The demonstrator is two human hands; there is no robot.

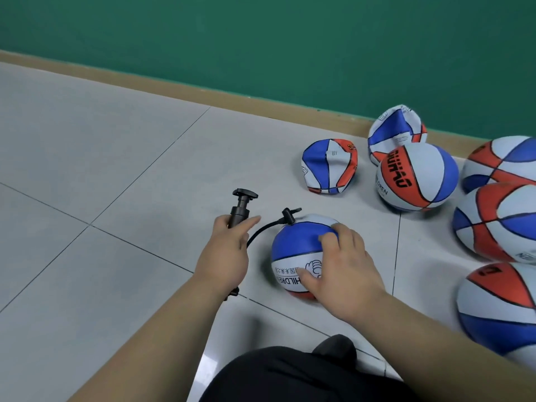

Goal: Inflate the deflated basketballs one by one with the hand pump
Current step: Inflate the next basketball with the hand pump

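Two collapsed basketballs [329, 166] [396, 127] were counted, one part-filled basketball [295, 245], four round basketballs [417, 177] [504, 161] [499, 224] [499, 309]: seven in all. One hand pump [240, 211] was spotted, and two hands were tallied, left hand [229, 250] and right hand [345, 265].

- Nearest basketball [295, 245]: black "HILDRE" on its white panel, upside down, beside small Chinese characters too small to read.
- Round basketball [417, 181]: "DREN" on white; the lettering on its orange panel is unclear.
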